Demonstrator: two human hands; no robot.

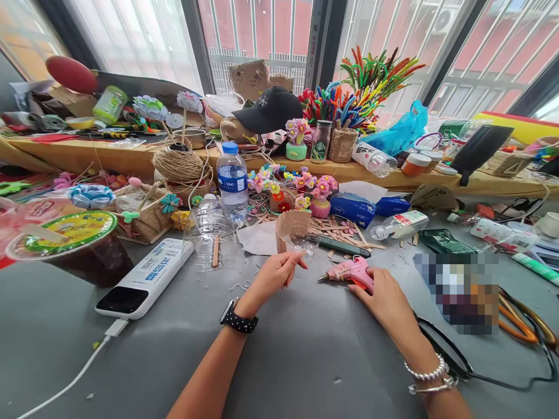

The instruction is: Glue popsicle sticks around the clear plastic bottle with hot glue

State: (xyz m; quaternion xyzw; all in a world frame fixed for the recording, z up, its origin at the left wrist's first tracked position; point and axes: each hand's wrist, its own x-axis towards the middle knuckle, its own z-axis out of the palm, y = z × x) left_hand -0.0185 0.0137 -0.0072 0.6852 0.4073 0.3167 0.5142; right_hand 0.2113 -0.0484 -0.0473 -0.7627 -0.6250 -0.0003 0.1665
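My right hand (386,299) grips the handle end of a pink hot glue gun (349,270), which lies low over the grey table with its nozzle pointing left. My left hand (277,276) has its fingers curled together, left of the nozzle; whatever they may hold is hidden. Just behind my left hand stands a curved piece of corrugated cardboard (293,227) on clear plastic. Farther left is a cut clear plastic bottle (198,224) with a wooden craft stick (215,251) at its front.
A white power bank (151,276) with a cable and a lidded drink cup (82,250) stand at left. Craft sticks (345,230) lie piled behind the cardboard, near a water bottle (233,183). At right, a black cord (502,378) loops across the table.
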